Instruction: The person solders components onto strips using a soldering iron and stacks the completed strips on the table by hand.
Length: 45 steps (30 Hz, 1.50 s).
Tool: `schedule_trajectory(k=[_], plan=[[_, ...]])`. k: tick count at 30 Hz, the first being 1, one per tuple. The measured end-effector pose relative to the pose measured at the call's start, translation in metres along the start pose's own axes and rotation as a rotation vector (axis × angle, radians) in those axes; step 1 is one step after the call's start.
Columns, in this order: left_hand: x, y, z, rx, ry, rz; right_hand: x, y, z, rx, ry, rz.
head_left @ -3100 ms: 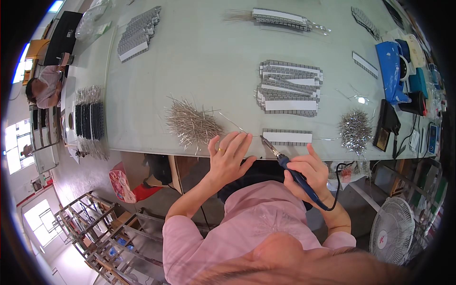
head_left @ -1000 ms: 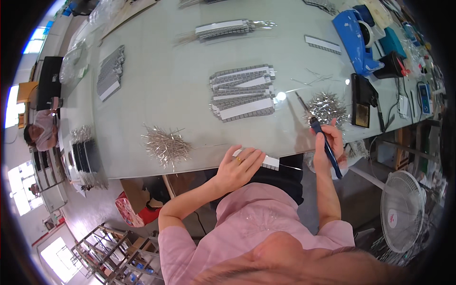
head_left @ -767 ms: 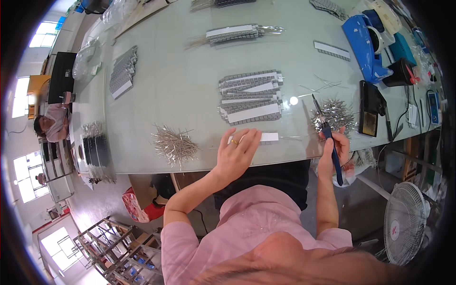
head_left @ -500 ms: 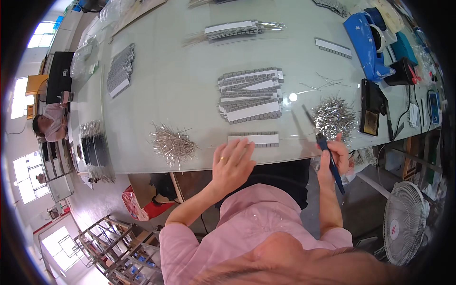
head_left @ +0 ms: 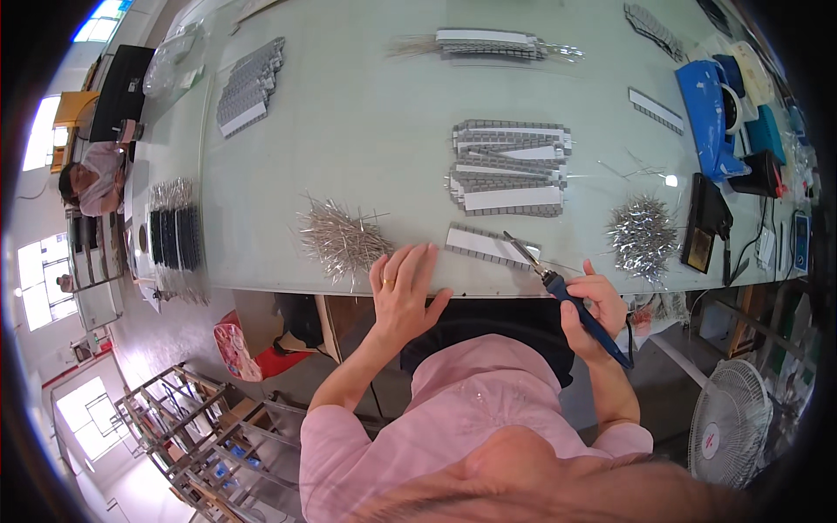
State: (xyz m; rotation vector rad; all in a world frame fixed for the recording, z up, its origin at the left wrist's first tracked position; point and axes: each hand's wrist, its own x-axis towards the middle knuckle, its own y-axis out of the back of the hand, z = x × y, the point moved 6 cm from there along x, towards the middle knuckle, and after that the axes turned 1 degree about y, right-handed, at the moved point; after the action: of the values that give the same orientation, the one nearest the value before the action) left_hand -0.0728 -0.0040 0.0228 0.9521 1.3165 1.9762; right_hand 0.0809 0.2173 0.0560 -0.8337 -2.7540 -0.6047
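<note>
My right hand point(head_left: 596, 310) grips a soldering iron point(head_left: 579, 312) with a blue handle, its metal tip slanting up and left over the table. Below that tip lies a single white strip with grey segmented edges point(head_left: 491, 244), tilted slightly. A thin wire sticks out near the strip's right end. My left hand point(head_left: 405, 288) rests at the table's front edge, fingers stretched and holding nothing. Just left of it lies a pile of short silvery wire pieces point(head_left: 340, 240). A second silvery wire pile point(head_left: 643, 234) lies beyond my right hand.
Stacked similar strips point(head_left: 510, 170) lie in the middle of the table point(head_left: 349, 131), with a wired bundle point(head_left: 488, 44) farther back. On the right are a blue tape dispenser point(head_left: 708, 118) and a soldering iron stand point(head_left: 704, 228). A fan point(head_left: 731, 423) stands at lower right.
My right hand has brought the soldering iron left, over the single strip. The strip has turned askew, and my left hand has come off it toward the left wire pile. The view has shifted.
</note>
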Motion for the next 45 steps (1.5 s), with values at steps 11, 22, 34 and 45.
schedule_trajectory(k=[11,22,34,45], plan=[[-0.015,-0.005,0.007,-0.040,-0.116,0.001,-0.003,0.002,0.003,-0.061,-0.018,0.001],[-0.021,-0.007,0.009,-0.007,-0.210,0.039,-0.032,-0.042,0.031,-0.538,0.326,0.040],[-0.016,-0.008,0.006,0.044,-0.157,0.076,-0.045,-0.015,0.050,-0.578,0.380,0.050],[0.034,-0.029,0.071,-0.044,-0.175,-0.061,-0.034,0.006,0.040,-0.504,0.330,0.219]])
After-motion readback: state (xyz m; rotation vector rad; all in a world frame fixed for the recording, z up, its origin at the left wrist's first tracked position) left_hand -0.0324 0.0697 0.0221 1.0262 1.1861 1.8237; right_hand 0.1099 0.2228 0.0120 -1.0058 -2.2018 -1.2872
